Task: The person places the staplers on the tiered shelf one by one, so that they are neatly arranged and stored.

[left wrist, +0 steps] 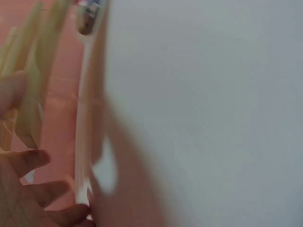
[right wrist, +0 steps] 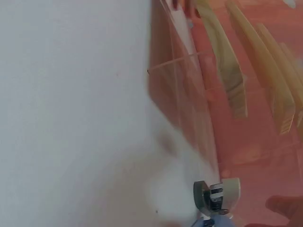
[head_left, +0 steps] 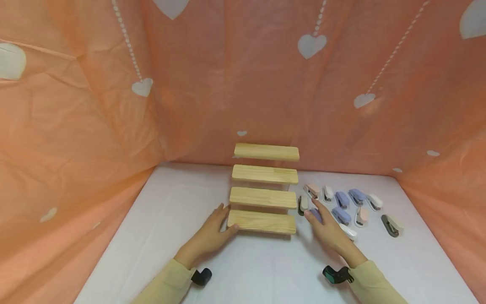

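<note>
A tiered stand with several pale wooden shelves [head_left: 263, 197] stands on the table. My left hand [head_left: 209, 232] is at the left end of its lowest shelf [head_left: 262, 222], the thumb over the front corner and the other fingers spread beside the end. In the left wrist view the fingers [left wrist: 35, 191] are loosely apart. My right hand [head_left: 329, 230] hovers among small staplers to the right of the stand, fingers extended. A purple stapler [head_left: 316, 215] shows between thumb and index finger, partly hidden. Beside it sits a dark-and-cream stapler [head_left: 302, 205], also seen in the right wrist view.
Several more staplers, in purple, white and pink, lie to the right, with a grey-and-cream stapler [head_left: 392, 225] farthest out. The stand's sides are clear panels [right wrist: 182, 90]. An orange curtain [head_left: 265, 84] with white hearts surrounds the white table [head_left: 243, 270].
</note>
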`<state>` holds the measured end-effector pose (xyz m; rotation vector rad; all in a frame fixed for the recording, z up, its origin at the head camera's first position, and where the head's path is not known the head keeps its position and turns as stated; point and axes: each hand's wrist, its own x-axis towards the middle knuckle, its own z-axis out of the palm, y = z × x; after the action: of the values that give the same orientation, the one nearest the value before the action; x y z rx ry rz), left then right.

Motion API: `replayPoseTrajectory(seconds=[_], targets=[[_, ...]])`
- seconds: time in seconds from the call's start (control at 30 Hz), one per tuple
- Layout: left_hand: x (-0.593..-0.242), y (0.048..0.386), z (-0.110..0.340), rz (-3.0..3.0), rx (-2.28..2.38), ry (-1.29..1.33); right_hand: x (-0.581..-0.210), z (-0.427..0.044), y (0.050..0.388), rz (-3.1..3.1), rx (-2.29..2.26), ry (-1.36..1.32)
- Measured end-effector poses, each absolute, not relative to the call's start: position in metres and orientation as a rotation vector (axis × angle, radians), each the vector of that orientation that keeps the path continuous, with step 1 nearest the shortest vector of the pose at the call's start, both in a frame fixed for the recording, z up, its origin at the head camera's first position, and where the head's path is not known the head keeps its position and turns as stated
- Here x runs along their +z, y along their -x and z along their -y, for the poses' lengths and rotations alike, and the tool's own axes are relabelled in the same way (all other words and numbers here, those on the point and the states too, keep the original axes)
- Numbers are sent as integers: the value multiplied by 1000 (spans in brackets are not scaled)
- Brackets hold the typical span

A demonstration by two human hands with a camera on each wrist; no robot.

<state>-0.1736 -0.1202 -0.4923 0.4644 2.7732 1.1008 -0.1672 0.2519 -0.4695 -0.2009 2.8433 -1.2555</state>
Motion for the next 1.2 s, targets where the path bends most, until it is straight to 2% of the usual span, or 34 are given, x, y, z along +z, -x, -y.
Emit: replayPoseTrajectory(seconds=[0.17, 0.4, 1.2], targets=[[-494, 179, 115, -2618, 1337, -385, -473, -251, 170, -2773, -1287, 59], [-502, 182, 113, -2447, 1575, -447, -482, -247, 167, -2712, -1270, -87], [-508, 181, 117, -2249, 1699, -426, -489, -255, 165, -2567, -1517, -143]])
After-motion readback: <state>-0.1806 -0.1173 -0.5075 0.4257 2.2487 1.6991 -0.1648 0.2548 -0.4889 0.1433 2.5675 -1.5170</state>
